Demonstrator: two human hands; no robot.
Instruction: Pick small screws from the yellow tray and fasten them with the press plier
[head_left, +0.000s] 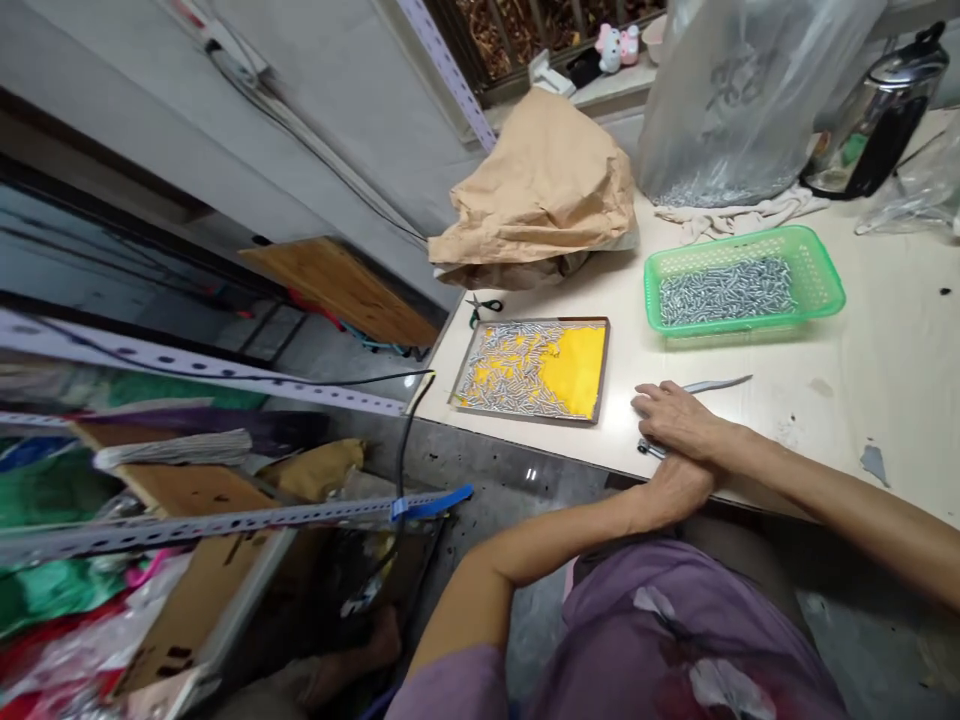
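Note:
My right hand [681, 422] rests palm down at the table's front edge, its fingers slightly curled and a little apart. A thin silver pointed piece [718, 384] lies beside its knuckles, and a small metal rod end [651, 449] shows below its fingers. My left hand [679, 490] is under my right wrist at the edge, its fingers hidden. Left of the hands lies a shallow tray [604, 372] with a yellow bottom [576, 370] and many small silver metal pieces [510, 370]. A green basket [817, 275] behind the hands holds more such pieces [727, 290].
Black-handled scissors [486, 307] lie behind the tray. Farther back stand a crumpled brown paper bag [547, 190], a big clear plastic bag [742, 100] and a kettle [885, 115]. A black cable [405, 450] hangs by the table's left corner. Someone's bare foot [382, 637] shows lower left.

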